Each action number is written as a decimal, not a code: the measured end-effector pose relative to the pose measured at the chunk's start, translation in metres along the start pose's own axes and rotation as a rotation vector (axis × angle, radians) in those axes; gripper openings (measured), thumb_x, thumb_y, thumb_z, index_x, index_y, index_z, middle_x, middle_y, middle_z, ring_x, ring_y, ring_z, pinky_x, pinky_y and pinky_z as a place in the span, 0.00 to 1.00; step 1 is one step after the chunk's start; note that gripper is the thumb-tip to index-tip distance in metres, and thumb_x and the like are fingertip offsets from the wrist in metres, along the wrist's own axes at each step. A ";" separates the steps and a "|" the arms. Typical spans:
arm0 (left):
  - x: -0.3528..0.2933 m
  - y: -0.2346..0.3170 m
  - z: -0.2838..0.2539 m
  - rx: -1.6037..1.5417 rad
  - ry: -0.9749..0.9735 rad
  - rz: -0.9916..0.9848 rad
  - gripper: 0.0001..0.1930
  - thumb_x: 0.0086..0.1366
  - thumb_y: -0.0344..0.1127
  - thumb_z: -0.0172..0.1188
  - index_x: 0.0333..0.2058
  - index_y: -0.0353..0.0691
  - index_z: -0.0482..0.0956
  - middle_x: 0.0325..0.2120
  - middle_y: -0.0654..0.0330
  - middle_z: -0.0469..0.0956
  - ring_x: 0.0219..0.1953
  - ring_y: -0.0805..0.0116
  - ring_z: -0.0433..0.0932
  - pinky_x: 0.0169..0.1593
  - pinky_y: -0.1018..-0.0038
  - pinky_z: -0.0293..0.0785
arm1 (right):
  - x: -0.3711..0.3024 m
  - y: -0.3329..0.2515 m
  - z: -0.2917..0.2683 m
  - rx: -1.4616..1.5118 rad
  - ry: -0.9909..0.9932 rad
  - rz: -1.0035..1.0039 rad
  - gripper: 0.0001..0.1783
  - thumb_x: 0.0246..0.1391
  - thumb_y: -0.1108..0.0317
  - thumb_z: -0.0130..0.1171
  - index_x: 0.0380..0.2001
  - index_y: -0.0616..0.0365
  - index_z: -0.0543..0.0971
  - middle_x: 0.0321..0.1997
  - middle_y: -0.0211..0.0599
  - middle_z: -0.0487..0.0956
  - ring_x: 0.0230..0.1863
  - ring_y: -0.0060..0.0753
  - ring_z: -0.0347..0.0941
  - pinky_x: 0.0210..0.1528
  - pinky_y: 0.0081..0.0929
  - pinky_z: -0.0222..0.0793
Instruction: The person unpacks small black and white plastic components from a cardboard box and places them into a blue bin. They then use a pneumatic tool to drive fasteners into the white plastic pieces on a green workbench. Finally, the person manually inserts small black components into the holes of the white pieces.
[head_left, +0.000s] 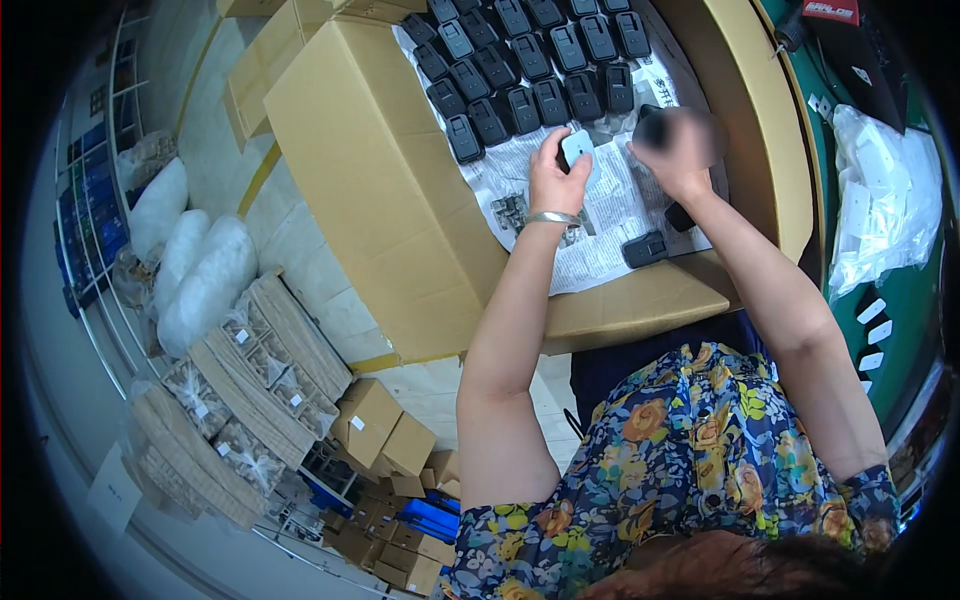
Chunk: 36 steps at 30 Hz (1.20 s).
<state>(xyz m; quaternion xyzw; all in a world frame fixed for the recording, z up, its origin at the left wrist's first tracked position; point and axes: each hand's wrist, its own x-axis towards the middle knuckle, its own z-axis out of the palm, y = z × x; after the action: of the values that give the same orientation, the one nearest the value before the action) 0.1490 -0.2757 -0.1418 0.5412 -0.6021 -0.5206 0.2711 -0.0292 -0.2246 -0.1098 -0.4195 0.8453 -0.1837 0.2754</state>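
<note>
My left hand (pixel 558 188) is closed around a small device with a white face (pixel 578 147), above the newspaper sheet (pixel 620 225). Beside it, my right hand (pixel 688 150) grips a black plastic device (pixel 653 130); a blur covers most of that hand and part of the piece. Several similar black devices (pixel 533 57) lie in tight rows at the far side of the paper. Nearer to me, a single black device (pixel 644 249) sits by the box's near wall, and another (pixel 680 217) is partly hidden by my right forearm.
A large open cardboard box (pixel 380 200) surrounds the newspaper. On the green table (pixel 850 330) at the right are a clear bag of white pieces (pixel 885 195) and several small white-faced pieces (pixel 872 360). Stacked cartons (pixel 370 430) and wrapped white bundles (pixel 210 270) stand at the left.
</note>
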 end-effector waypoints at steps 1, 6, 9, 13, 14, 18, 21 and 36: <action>-0.002 0.006 -0.002 -0.245 -0.067 -0.117 0.21 0.54 0.24 0.56 0.48 0.34 0.65 0.40 0.57 0.71 0.41 0.71 0.71 0.44 0.75 0.70 | 0.008 0.000 0.001 -0.003 -0.031 0.034 0.39 0.40 0.53 0.62 0.53 0.60 0.60 0.53 0.53 0.61 0.52 0.52 0.62 0.54 0.37 0.60; -0.008 0.013 -0.007 -0.413 -0.045 -0.166 0.21 0.54 0.25 0.55 0.49 0.36 0.65 0.39 0.57 0.72 0.39 0.71 0.73 0.41 0.74 0.72 | 0.026 -0.002 -0.004 0.071 0.083 -0.048 0.34 0.40 0.60 0.61 0.52 0.58 0.63 0.47 0.54 0.66 0.49 0.51 0.65 0.52 0.37 0.62; -0.009 0.014 -0.007 -0.408 -0.084 -0.247 0.20 0.56 0.27 0.54 0.49 0.38 0.65 0.37 0.58 0.72 0.37 0.71 0.73 0.39 0.74 0.72 | 0.044 -0.008 -0.010 0.036 0.153 -0.067 0.33 0.41 0.61 0.60 0.52 0.56 0.63 0.48 0.53 0.68 0.50 0.51 0.65 0.52 0.37 0.61; -0.011 0.014 0.003 -0.539 -0.062 -0.284 0.18 0.60 0.35 0.48 0.50 0.41 0.65 0.35 0.58 0.72 0.35 0.69 0.74 0.37 0.73 0.73 | 0.070 -0.007 -0.008 -0.065 0.146 -0.095 0.31 0.45 0.57 0.58 0.53 0.54 0.64 0.49 0.50 0.68 0.51 0.48 0.66 0.52 0.37 0.62; -0.010 0.016 0.004 -0.623 -0.036 -0.296 0.18 0.61 0.38 0.46 0.50 0.42 0.65 0.35 0.58 0.72 0.35 0.69 0.74 0.37 0.72 0.73 | 0.074 -0.004 -0.007 -0.079 0.152 -0.125 0.31 0.46 0.56 0.58 0.53 0.54 0.65 0.49 0.49 0.68 0.51 0.47 0.66 0.52 0.37 0.62; -0.010 0.038 0.001 -1.096 -0.202 -0.386 0.21 0.64 0.45 0.39 0.53 0.45 0.62 0.40 0.59 0.71 0.41 0.64 0.72 0.42 0.67 0.71 | 0.078 0.006 -0.007 0.119 0.122 -0.093 0.29 0.49 0.56 0.56 0.52 0.57 0.66 0.47 0.51 0.70 0.49 0.47 0.67 0.51 0.35 0.62; -0.013 0.050 0.002 -1.044 -0.188 -0.439 0.20 0.64 0.40 0.45 0.54 0.46 0.61 0.43 0.58 0.71 0.44 0.63 0.71 0.45 0.62 0.71 | 0.053 0.006 -0.009 0.326 0.140 -0.257 0.29 0.49 0.58 0.57 0.53 0.56 0.65 0.44 0.49 0.71 0.46 0.42 0.69 0.48 0.31 0.64; 0.043 0.093 0.103 0.227 -0.114 0.063 0.22 0.47 0.38 0.60 0.43 0.38 0.75 0.22 0.52 0.76 0.26 0.59 0.76 0.34 0.70 0.73 | -0.004 0.009 -0.033 1.170 -0.042 0.332 0.25 0.50 0.71 0.55 0.49 0.71 0.61 0.40 0.42 0.72 0.39 0.25 0.70 0.42 0.22 0.67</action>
<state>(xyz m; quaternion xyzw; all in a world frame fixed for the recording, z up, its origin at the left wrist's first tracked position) 0.0120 -0.2933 -0.0984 0.5187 -0.6884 -0.4703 0.1894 -0.0525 -0.2133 -0.0878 -0.0645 0.6526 -0.5641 0.5018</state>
